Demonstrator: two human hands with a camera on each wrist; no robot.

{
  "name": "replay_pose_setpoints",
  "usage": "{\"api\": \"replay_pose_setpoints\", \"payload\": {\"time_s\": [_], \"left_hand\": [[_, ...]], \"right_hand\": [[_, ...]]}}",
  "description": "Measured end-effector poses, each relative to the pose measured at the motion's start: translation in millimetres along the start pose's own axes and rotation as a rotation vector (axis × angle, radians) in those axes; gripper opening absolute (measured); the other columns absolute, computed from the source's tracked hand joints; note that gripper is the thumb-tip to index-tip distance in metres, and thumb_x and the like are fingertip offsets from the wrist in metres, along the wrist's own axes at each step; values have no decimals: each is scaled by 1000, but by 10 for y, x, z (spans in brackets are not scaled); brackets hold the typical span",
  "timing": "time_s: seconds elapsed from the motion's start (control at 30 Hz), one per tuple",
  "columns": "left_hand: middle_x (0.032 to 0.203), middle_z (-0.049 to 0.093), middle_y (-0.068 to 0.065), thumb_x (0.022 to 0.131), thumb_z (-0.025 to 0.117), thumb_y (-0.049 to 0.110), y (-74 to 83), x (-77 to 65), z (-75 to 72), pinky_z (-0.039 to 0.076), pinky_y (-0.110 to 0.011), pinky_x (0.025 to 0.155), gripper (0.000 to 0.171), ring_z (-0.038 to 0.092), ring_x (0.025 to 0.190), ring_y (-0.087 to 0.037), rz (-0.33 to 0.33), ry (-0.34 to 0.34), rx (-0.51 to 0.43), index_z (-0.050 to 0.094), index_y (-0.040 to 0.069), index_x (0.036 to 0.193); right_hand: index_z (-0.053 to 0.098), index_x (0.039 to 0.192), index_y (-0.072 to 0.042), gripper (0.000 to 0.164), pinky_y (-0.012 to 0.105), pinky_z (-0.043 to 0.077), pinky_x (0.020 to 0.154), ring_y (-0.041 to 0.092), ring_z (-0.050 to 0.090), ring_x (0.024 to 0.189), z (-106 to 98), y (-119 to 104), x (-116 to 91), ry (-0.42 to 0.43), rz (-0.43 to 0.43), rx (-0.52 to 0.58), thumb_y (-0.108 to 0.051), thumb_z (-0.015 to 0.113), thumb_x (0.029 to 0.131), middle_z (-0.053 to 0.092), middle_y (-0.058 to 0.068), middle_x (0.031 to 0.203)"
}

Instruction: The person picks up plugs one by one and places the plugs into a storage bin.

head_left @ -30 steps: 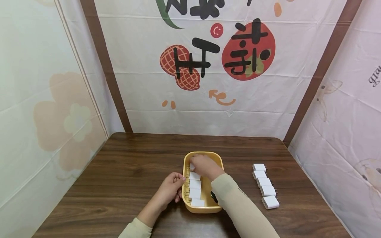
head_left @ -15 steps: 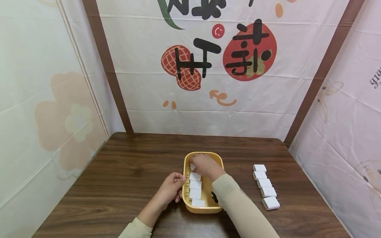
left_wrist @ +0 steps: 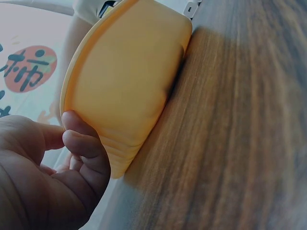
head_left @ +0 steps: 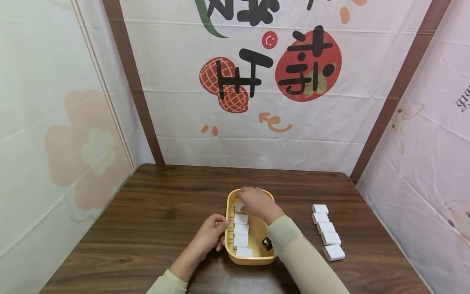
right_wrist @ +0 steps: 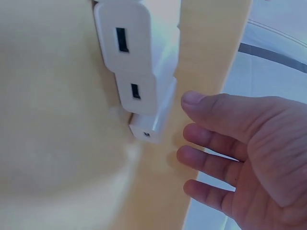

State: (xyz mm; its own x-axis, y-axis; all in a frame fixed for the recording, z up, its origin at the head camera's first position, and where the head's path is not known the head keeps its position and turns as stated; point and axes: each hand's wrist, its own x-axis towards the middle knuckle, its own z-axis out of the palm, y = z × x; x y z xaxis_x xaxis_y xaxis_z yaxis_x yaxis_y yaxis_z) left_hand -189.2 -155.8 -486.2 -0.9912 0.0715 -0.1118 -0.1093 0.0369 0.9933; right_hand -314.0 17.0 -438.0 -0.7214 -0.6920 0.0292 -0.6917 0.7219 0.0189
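Presently, five white chargers point(head_left: 240, 230) sit in a row along the left side of the yellow bin point(head_left: 253, 261). The right hand point(head_left: 257, 203), fingers apart and holding nothing, is just beside the far charger. The left hand point(head_left: 212, 232) pinches the bin's rim. Five more chargers point(head_left: 325, 227) line the wooden table point(head_left: 176, 196) rightward.

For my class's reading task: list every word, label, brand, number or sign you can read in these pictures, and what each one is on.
"柿": on the red fruit print, sideways in the head view.
"生": on the peanut print, also sideways.
Dark characters above: partly cut off, not surely readable.
Lettering on the right-hand cloth: too small and cut off.
White chargers, yellow tray: no readable label, brand or number.
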Motion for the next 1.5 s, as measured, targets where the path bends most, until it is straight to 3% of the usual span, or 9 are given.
{"api": "replay_pose_setpoints", "payload": {"time_s": [0.6, 0.93, 1.5], "left_hand": [[74, 54, -6, 106, 55, 17, 18, 7, 7, 39, -20, 40, 23, 48, 49, -11, -3, 10, -4, 47, -3, 115], [73, 54, -4, 106, 55, 17, 8, 4, 26, 40, -20, 40, 24, 47, 46, -10, -2, 2, 1, 46, -2, 115], [73, 54, -5, 106, 55, 17, 16, 13, 18, 39, -21, 40, 23, 48, 50, -13, -15, 16, 1, 47, -2, 116]], "right_hand": [[67, 133, -14, 44, 46, 55, 97, 21, 64, 115, -325, 27, -150, 101, -50, -19, -29, 77, 93, 66, 3, 126], [66, 133, -13, 44, 48, 51, 103, 23, 62, 119, -409, 61, -391, 120, -42, 19, -28, 77, 93, 65, 4, 128], [65, 134, -11, 47, 49, 52, 101, 25, 62, 119, -496, 161, -800, 185, -38, 38, -25, 79, 91, 65, 6, 128]]}}
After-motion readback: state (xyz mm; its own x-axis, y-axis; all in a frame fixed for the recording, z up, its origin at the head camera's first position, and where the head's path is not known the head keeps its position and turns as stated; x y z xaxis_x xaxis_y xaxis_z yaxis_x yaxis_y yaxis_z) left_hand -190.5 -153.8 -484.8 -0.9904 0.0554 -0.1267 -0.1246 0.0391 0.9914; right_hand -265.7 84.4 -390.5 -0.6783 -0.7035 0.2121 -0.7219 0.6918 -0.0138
